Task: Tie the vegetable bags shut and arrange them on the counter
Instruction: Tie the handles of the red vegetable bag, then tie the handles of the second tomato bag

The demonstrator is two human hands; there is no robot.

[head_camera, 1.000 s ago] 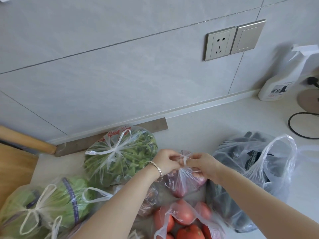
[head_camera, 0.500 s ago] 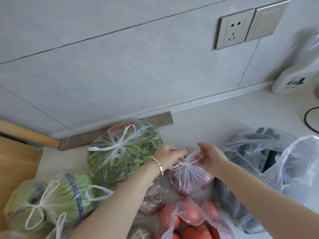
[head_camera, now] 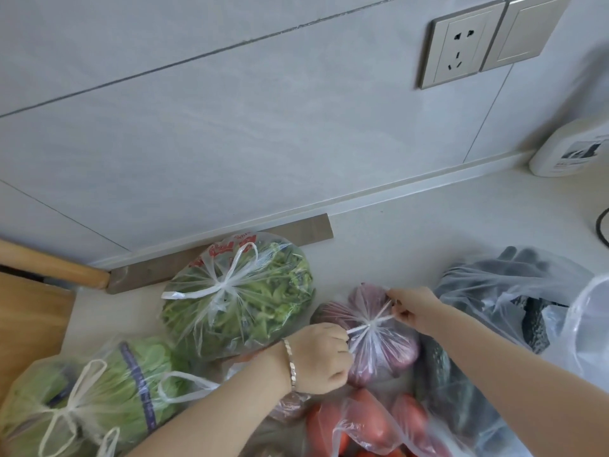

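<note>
A small clear bag of purple onions (head_camera: 382, 354) lies on the pale counter (head_camera: 412, 232), its mouth gathered into a knot. My left hand (head_camera: 321, 356) grips one handle strand and my right hand (head_camera: 412, 306) grips the other, the strands stretched apart across the knot. A tied bag of green beans (head_camera: 240, 298) sits behind my left hand. A tied bag of leafy greens (head_camera: 92, 394) lies at the lower left. An open bag of tomatoes (head_camera: 369, 427) sits in front of the onion bag. A large bag of dark vegetables (head_camera: 507, 295) stands open at the right.
A wooden board (head_camera: 29, 324) and a wooden handle (head_camera: 49, 265) are at the left edge. A metal strip (head_camera: 296, 230) lies along the wall base. A white spray bottle (head_camera: 573, 150) and a black cable (head_camera: 601, 225) sit at the far right. A wall socket (head_camera: 458, 47) is above.
My hands have pulled apart, left hand toward me and right hand away, drawing the onion bag's strands tight into a knot. The camera has moved closer and lower.
</note>
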